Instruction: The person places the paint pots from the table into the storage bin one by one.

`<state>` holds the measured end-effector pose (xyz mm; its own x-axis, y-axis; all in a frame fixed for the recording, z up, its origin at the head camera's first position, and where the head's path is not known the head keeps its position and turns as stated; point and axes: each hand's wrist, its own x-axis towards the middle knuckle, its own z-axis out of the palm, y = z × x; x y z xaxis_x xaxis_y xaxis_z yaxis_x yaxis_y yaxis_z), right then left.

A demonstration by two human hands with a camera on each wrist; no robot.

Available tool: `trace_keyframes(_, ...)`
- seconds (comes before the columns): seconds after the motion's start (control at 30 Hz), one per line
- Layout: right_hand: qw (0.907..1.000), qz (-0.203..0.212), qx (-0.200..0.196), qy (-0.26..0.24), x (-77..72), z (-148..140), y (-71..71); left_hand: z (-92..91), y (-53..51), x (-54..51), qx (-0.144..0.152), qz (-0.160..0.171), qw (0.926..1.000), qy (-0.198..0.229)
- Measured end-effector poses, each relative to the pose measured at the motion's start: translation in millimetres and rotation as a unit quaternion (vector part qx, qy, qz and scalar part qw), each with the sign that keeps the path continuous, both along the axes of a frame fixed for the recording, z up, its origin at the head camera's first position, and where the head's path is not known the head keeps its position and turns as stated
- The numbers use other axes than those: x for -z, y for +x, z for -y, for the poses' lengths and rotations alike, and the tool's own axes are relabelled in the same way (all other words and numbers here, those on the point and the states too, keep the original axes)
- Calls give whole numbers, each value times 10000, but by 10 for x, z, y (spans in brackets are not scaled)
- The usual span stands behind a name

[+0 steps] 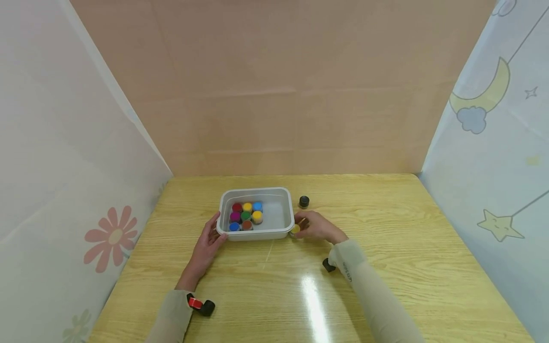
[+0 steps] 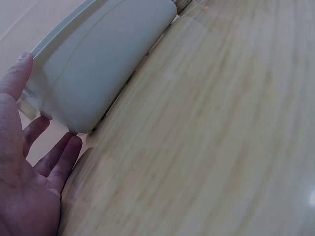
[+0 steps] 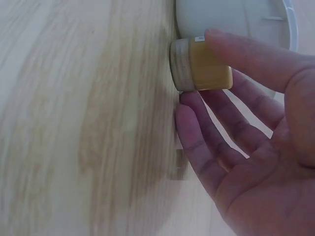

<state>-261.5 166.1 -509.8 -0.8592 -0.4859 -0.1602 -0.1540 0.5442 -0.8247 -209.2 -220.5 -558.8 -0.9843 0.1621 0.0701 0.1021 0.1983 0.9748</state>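
A white plastic tub [image 1: 257,235] sits on the table with several small paint jars [image 1: 246,216] grouped in its left half. My left hand [image 1: 208,243] holds the tub at its left front corner; in the left wrist view the thumb lies at the rim and the fingers touch lower down the wall. Beside the tub's right end, my right hand [image 1: 315,226] holds a yellow-lidded jar [image 3: 209,66] between thumb and fingers. This jar is upright at the tabletop, close against the tub's outer wall. The far sides of the fingers are partly hidden.
A black-lidded jar [image 1: 304,202] stands on the table behind my right hand. The wooden table [image 1: 386,247] extends to both sides. A brown paper wall [image 1: 291,133] closes off the back, with patterned sheets [image 1: 484,166] at the sides.
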Motion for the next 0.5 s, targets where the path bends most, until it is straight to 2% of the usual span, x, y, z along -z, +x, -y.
trace_keyframes(0.23,9998,-60,38,158,29,-38,6,-8,8,-10,12,-13,10000,-50)
trace_keyframes(0.5,9991,-226,61,341,40,-232,26,3,-2,11,-33,18,10000,-58)
